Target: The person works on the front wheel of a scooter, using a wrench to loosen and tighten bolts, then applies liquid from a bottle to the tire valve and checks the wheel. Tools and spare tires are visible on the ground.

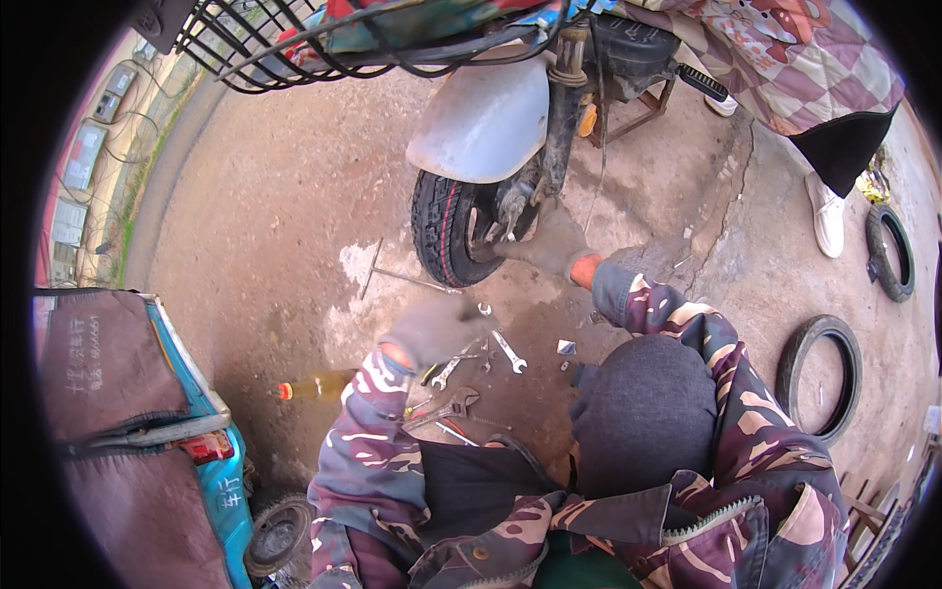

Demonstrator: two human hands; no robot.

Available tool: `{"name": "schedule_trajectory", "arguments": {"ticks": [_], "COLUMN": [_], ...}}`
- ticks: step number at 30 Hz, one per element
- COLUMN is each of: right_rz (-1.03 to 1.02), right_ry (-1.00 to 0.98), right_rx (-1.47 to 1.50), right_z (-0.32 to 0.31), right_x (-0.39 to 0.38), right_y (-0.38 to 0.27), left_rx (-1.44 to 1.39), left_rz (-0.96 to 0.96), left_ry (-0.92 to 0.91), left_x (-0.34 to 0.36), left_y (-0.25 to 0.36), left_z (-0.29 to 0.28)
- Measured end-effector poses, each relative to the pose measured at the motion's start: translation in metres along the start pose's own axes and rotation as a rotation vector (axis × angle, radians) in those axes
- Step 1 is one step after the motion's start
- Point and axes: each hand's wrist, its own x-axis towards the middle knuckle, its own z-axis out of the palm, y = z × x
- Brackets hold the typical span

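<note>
My gloved left hand point(432, 324) is blurred above loose wrenches point(508, 350); whether it grips one cannot be made out. My gloved right hand point(548, 245) is at the hub of a scooter's front wheel point(442, 231), fingers stretched toward the axle point(511, 208) and partly hidden. The wheel stands below a white mudguard point(476, 123) and a dark fork. An adjustable wrench point(456, 402), other tools, a T-handled tool point(373, 270) and a bottle of yellowish liquid point(319, 387) lie on the ground point(245, 226).
A black basket point(226, 49) overhangs at top. A turquoise vehicle point(218, 491) with brown covering stands left. A person's white shoe point(826, 221) is at right, near two loose tyres point(785, 383). A dark round shape point(643, 412) fills the lower middle, between my arms.
</note>
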Motion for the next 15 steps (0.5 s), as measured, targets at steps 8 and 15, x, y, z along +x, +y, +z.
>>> {"name": "schedule_trajectory", "arguments": {"ticks": [8, 15], "right_rz": [0.008, -0.002], "right_ry": [-0.025, 0.008], "right_rx": [0.028, 0.079], "right_z": [-0.002, -0.004], "right_x": [0.001, -0.002], "right_y": [-0.003, -0.004], "left_rx": [-0.032, 0.005], "left_rz": [-0.36, -0.003], "left_ry": [0.714, 1.035], "left_x": [-0.002, 0.03], "left_y": [0.036, 0.036], "left_z": [-0.057, -0.059]}}
